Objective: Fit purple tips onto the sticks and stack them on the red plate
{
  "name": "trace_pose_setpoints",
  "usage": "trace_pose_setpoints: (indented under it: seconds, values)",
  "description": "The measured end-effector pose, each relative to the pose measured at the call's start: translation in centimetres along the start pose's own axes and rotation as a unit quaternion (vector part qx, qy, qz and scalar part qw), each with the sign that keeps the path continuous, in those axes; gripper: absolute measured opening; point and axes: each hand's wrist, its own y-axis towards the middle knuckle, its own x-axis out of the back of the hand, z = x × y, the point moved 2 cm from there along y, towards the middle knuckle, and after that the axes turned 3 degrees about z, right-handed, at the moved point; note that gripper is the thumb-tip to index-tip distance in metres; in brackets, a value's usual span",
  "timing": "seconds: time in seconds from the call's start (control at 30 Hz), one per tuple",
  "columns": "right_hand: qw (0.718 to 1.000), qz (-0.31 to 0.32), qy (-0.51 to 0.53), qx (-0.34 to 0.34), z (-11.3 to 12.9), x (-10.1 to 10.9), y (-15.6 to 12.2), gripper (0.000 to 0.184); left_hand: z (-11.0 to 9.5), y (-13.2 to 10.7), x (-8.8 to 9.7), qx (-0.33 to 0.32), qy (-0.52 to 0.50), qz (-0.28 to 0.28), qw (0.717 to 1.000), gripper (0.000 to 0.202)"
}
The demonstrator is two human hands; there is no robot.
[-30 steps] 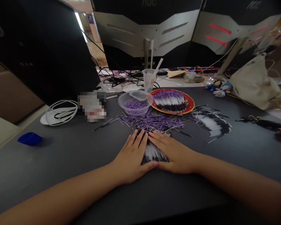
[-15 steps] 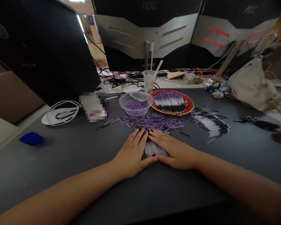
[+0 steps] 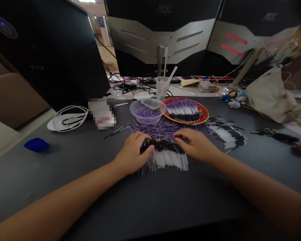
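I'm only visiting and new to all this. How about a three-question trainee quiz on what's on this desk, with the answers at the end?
1. True or false: on the red plate, the rods have their purple ends on the far side.

2. Which container holds a heap of purple pieces?
A) the cup with the straw
B) the clear plastic bowl
C) the white bag

3. Fill in: the left hand and right hand are at opposite ends of a rod bundle; its black part lies on the far side, its ____ part on the near side.

Key: 1. True. 2. B. 3. White.
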Motion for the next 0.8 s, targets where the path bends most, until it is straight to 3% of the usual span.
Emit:
trace_pose_setpoints:
  seconds: [0.17, 0.3, 0.43, 0.53, 0.67, 0.8]
  values:
    - [0.998, 0.064, -0.014, -0.007, 1.0, 0.0, 2.3, 0.018, 2.0, 0.7, 0.5, 0.124, 0.009, 0.069, 0.990, 0.032]
    - [0.999, 0.041, 0.001, 0.011, 0.8, -1.3, 2.3, 0.017, 2.8, 0.9, 0.8, 0.140, 0.028, 0.100, 0.985, 0.039]
    - [1.000, 0.022, -0.003, 0.001, -0.2, -2.1, 1.6, 0.019, 4.0, 1.3, 2.2, 0.166, 0.099, 0.135, 0.972, 0.045]
    - [1.000, 0.022, -0.002, -0.009, -0.9, -2.4, 1.7, 0.021, 4.7, 1.4, 2.8, 0.236, 0.069, 0.221, 0.944, 0.047]
    - [0.999, 0.032, -0.016, -0.007, -1.4, -3.1, 2.2, 0.019, 4.3, 1.2, 2.1, 0.293, 0.013, 0.285, 0.912, 0.041]
    - [0.999, 0.025, -0.018, -0.009, -1.4, -3.3, 2.4, 0.016, 3.4, 1.3, 1.1, 0.305, -0.015, 0.293, 0.906, 0.034]
